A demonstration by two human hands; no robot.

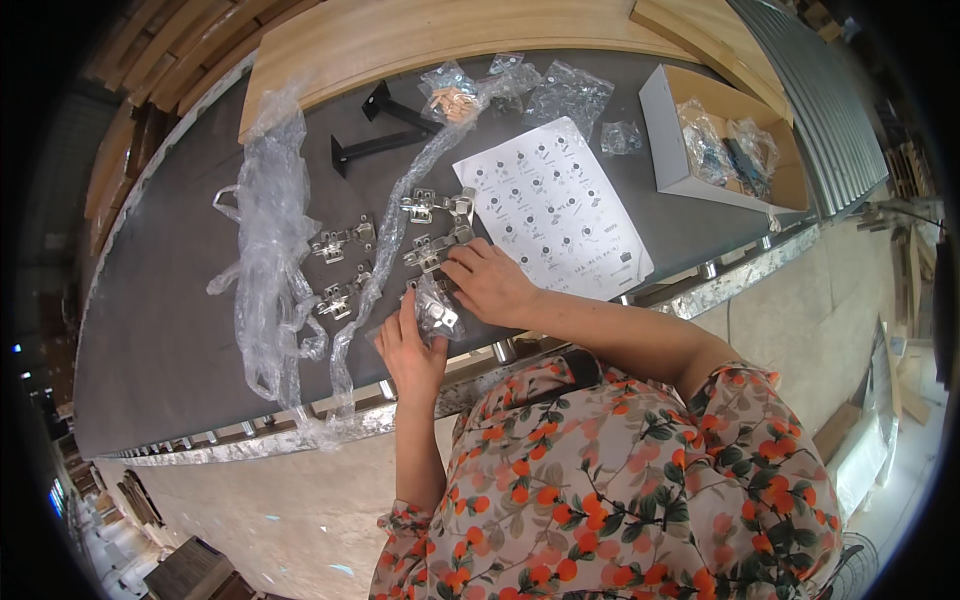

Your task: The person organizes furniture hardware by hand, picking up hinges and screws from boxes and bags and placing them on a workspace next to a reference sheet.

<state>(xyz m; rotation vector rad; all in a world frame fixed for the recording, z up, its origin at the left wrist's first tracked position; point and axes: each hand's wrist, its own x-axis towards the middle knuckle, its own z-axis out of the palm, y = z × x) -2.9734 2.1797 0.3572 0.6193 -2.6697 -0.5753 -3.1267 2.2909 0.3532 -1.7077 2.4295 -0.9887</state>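
Note:
A clear plastic bag (437, 312) with a shiny metal cabinet hinge inside lies near the table's front edge. My left hand (412, 362) is closed on its near left side, fingers along one edge and thumb at the bottom. My right hand (492, 285) rests just to the right, fingers bent down between the bag and a loose hinge (428, 254); what its fingertips pinch is hidden. Beyond it lies another hinge (423, 206). Two more hinges, one farther (343, 240) and one nearer (338, 298), lie to the left, across a strip of clear wrap (400, 200).
A printed parts sheet (555, 215) lies to the right. Farther back are black metal brackets (385, 140), a bag of wooden dowels (452, 100) and bags of small hardware (568, 98). An open carton (668, 150) stands far right; crumpled plastic wrap (268, 250) covers the left.

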